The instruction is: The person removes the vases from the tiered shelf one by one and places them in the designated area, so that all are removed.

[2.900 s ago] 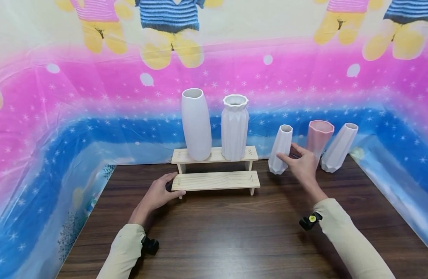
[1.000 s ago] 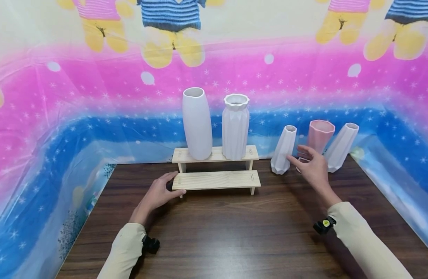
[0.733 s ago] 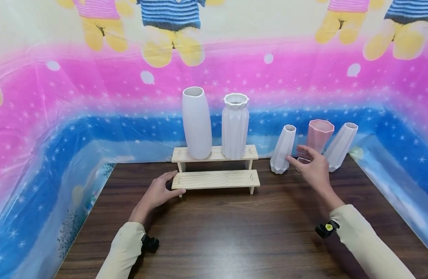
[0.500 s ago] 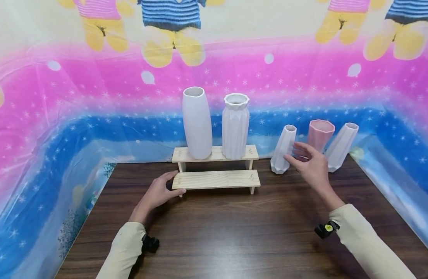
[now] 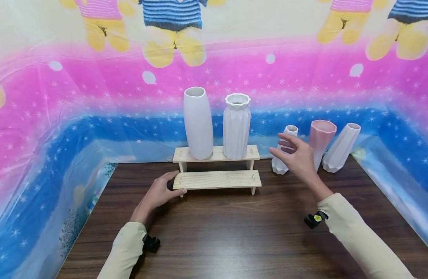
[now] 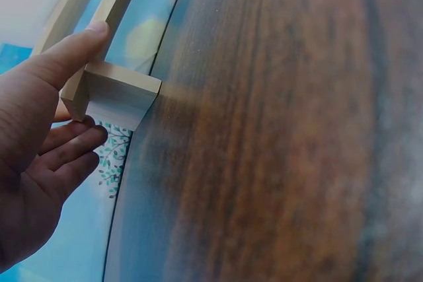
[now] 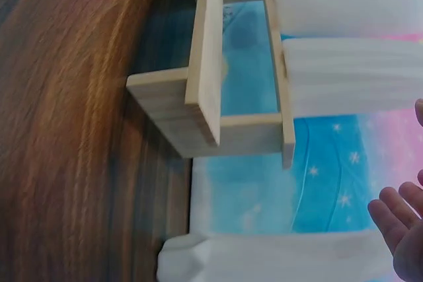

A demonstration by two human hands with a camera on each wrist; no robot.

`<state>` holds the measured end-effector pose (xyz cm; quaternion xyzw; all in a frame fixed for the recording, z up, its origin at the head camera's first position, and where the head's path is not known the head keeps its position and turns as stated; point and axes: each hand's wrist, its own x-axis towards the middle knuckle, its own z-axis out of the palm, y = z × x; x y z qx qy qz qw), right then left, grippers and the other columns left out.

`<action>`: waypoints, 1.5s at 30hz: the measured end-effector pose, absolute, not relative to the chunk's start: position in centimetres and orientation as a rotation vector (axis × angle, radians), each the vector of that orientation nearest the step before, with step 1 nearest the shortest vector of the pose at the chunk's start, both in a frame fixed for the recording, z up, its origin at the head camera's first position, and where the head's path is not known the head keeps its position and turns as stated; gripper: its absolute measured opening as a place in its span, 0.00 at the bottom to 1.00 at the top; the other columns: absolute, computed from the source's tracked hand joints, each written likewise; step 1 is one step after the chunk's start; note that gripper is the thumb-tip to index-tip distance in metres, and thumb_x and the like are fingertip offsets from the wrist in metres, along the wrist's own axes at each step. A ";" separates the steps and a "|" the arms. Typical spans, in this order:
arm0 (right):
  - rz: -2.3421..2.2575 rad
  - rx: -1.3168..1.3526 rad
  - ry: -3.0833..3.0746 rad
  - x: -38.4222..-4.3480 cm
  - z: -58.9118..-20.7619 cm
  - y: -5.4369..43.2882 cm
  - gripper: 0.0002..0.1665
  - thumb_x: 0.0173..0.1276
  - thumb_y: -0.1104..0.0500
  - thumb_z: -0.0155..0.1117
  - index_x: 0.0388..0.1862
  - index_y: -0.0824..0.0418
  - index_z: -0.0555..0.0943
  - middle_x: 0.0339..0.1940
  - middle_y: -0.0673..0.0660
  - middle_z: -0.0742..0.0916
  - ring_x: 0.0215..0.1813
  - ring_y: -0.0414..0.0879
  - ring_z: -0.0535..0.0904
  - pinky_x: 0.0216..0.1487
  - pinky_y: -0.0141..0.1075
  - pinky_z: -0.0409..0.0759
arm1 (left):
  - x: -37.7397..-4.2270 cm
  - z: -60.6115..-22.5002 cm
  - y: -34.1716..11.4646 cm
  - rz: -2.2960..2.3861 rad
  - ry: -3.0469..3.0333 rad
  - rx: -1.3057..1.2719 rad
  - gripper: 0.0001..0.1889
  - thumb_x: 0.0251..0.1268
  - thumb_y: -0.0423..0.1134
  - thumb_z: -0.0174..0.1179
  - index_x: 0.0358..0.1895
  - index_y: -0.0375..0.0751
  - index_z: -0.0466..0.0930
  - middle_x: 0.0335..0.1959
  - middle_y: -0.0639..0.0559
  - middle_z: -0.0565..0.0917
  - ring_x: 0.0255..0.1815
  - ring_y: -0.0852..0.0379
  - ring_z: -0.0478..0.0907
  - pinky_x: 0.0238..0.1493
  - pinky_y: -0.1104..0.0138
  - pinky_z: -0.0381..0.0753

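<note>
At the left end of a two-step wooden stand, my left hand grips the lower step. The left wrist view shows its thumb on the plank and the other fingers under the stand's end. My right hand is raised with fingers spread and holds nothing. It overlaps a small white faceted vase, hiding part of its body. Close on the right stand a pink vase and another white faceted vase. In the right wrist view, only the fingers and palm edge of that hand show.
The upper step bears a tall smooth white vase and a white ruffled-rim vase. A dark wood table carries everything. Behind it hangs a printed cloth in pink and blue.
Fingers of my right hand were at the small white vase, then came away to the right. Now that hand has moved left and up in front of it. My left hand keeps its place.
</note>
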<state>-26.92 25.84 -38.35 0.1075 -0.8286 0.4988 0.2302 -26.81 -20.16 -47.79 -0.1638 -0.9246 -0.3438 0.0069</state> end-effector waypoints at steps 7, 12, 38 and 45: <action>1.369 0.353 -2.369 -28.0 -38.0 24.0 0.42 0.61 0.41 0.78 0.72 0.53 0.77 0.66 0.61 0.83 0.62 0.60 0.83 0.59 0.54 0.83 | -26.8 -47.9 -20.1 -1.080 -2.896 -0.505 0.48 0.60 0.58 0.73 0.77 0.36 0.65 0.75 0.34 0.68 0.75 0.35 0.65 0.69 0.40 0.70; 1.411 0.370 -2.423 -28.7 -37.7 22.8 0.48 0.60 0.36 0.77 0.75 0.51 0.73 0.71 0.61 0.79 0.64 0.61 0.81 0.58 0.54 0.83 | -26.8 -47.9 -20.2 -1.083 -2.892 -0.511 0.48 0.60 0.58 0.73 0.77 0.36 0.65 0.75 0.33 0.68 0.75 0.35 0.65 0.69 0.40 0.70; 1.550 0.516 -2.405 -32.4 -38.6 18.1 0.58 0.57 0.40 0.81 0.82 0.48 0.62 0.74 0.57 0.76 0.73 0.54 0.73 0.69 0.56 0.75 | -27.1 -48.0 -20.3 -1.074 -2.887 -0.513 0.48 0.59 0.60 0.73 0.77 0.36 0.66 0.74 0.34 0.69 0.75 0.35 0.65 0.70 0.40 0.69; 1.593 0.501 -2.393 -32.9 -38.9 17.5 0.56 0.55 0.37 0.81 0.80 0.45 0.65 0.70 0.55 0.79 0.69 0.52 0.77 0.67 0.52 0.78 | -27.1 -47.9 -20.2 -1.086 -2.886 -0.504 0.48 0.59 0.58 0.74 0.77 0.35 0.66 0.74 0.34 0.70 0.75 0.35 0.66 0.70 0.41 0.69</action>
